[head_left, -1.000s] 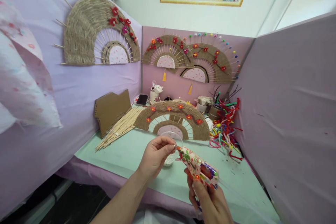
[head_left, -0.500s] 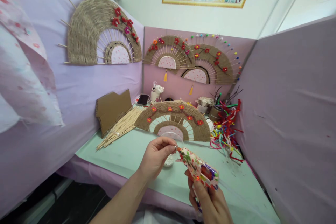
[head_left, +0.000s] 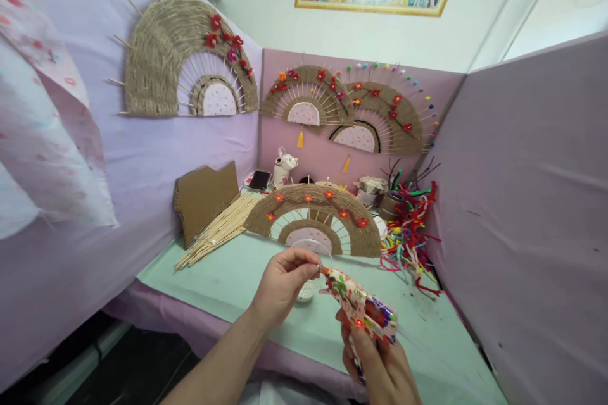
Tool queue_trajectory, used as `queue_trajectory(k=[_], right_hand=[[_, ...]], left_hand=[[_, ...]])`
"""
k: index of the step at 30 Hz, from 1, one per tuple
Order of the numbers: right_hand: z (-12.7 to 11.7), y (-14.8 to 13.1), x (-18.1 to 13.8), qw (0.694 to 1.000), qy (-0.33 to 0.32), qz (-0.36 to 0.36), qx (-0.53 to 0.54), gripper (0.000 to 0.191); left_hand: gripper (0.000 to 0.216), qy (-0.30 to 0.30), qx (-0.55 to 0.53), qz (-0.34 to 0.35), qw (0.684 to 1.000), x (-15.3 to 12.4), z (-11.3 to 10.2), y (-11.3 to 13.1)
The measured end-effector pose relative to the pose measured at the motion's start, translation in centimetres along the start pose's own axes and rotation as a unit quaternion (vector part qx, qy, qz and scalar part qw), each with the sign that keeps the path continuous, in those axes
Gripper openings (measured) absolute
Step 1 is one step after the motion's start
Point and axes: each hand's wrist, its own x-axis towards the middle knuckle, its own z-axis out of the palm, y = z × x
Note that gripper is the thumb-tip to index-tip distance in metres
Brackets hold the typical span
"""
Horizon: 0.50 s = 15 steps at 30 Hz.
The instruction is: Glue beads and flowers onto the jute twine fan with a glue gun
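My right hand [head_left: 377, 361] grips a glue gun [head_left: 361, 307] wrapped in flowered paper, nozzle pointing up and left. My left hand [head_left: 284, 281] pinches something very small at its fingertips, right against the nozzle; I cannot make out what it is. Just beyond the hands a small clear dish of white beads [head_left: 306, 290] sits on the green table [head_left: 228, 278]. Behind it a jute fan with red flowers [head_left: 313, 215] stands upright.
A bundle of wooden sticks [head_left: 218, 231] and cardboard pieces [head_left: 204, 199] lie at the back left. Coloured pipe cleaners [head_left: 408, 228] pile at the back right. More jute fans hang on the purple partition walls. A phone [head_left: 259, 180] and a small white figurine [head_left: 281, 168] stand at the back.
Both hands have hardly moved. My view has shifted slightly, so the scene sits a little further right.
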Motion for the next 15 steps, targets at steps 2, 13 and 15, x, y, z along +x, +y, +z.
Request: queue_trajectory(k=[2,13,15], right_hand=[[0.04,-0.05,0.0,1.0,0.002,0.0,0.005,0.063],[-0.02,0.27,0.02,1.0,-0.008,0.0,0.02,0.06],[-0.08,0.38,0.04,1.0,-0.006,0.002,0.015,0.059]], left_hand=[[0.011,0.001,0.001,0.0,1.0,0.08,-0.01,-0.03],[0.014,0.01,0.01,-0.007,1.0,-0.1,0.21,0.21],[0.014,0.009,0.009,-0.006,1.0,-0.13,0.2,0.21]])
